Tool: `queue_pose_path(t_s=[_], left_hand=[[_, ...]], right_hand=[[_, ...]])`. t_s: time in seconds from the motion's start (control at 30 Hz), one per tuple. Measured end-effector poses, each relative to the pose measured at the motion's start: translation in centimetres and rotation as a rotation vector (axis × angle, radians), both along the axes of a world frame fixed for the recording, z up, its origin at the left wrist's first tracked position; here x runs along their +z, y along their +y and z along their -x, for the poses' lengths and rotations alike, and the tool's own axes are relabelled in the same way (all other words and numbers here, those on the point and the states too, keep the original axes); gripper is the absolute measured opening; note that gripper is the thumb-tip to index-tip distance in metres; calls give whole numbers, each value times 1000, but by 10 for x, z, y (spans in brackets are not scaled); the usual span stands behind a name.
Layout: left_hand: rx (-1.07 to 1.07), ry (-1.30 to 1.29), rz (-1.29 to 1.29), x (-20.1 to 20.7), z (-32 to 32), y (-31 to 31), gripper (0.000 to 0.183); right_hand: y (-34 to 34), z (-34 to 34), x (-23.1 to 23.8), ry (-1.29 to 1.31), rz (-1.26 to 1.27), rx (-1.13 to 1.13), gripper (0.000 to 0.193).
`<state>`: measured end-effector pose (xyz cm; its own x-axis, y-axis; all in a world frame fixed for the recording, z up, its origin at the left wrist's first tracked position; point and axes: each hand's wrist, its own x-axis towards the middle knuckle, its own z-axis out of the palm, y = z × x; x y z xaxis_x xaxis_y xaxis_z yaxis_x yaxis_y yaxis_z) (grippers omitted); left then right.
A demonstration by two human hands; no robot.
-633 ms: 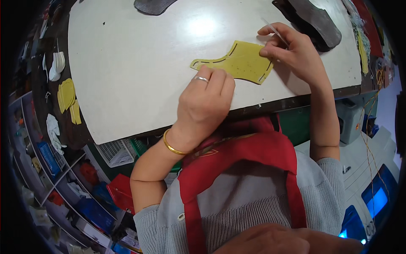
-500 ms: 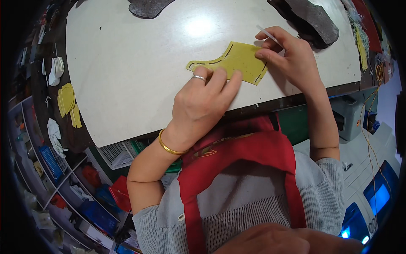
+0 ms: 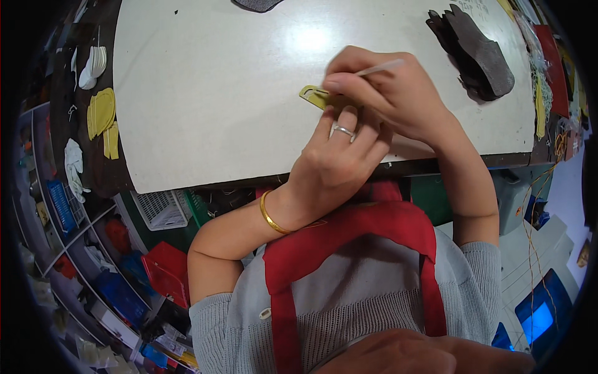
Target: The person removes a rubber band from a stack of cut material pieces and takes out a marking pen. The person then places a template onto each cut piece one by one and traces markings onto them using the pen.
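A flat yellow template (image 3: pixel 313 98) with slots cut along its edge lies on the white tabletop, mostly covered by my hands. My left hand (image 3: pixel 336 156), ringed and with a gold bangle at the wrist, presses it down with bent fingers. Over the same template, my right hand (image 3: pixel 392 90) is closed around a slim whitish pen-like stick (image 3: pixel 383 67). The stick's upper end points to the right; its tip is hidden behind my fingers. Slight blur softens the right hand.
Stacked dark leather pieces (image 3: pixel 489 62) lie at the far right, and another dark piece (image 3: pixel 256 4) at the far edge. Along the left border are yellow templates (image 3: pixel 101 115), a white thread bundle (image 3: pixel 93 67) and a crumpled white glove (image 3: pixel 73 165). Below stand a white basket (image 3: pixel 159 209) and red bin (image 3: pixel 168 271).
My right hand has moved left, from the template's right end to near its narrow left tip. My left hand has shifted right along the template. The whole view has also shifted slightly.
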<state>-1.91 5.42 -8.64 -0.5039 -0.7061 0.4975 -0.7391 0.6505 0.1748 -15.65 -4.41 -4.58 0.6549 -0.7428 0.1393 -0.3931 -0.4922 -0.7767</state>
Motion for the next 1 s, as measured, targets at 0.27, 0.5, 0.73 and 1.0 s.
queue_pose_path(t_s=[0.27,0.5,0.73,1.0], left_hand=[[-3,56,-62,2,2,1,30],[15,21,-89,10,3,-2,28],[28,-7,-71,7,3,-2,29],[17,-117,-161,6,4,0,32]], right_hand=[[-9,-13,0,262,202,76,32],[-27,35,15,391,412,82,24],[7,72,16,192,144,-174,29],[45,74,-1,400,471,-429,20]])
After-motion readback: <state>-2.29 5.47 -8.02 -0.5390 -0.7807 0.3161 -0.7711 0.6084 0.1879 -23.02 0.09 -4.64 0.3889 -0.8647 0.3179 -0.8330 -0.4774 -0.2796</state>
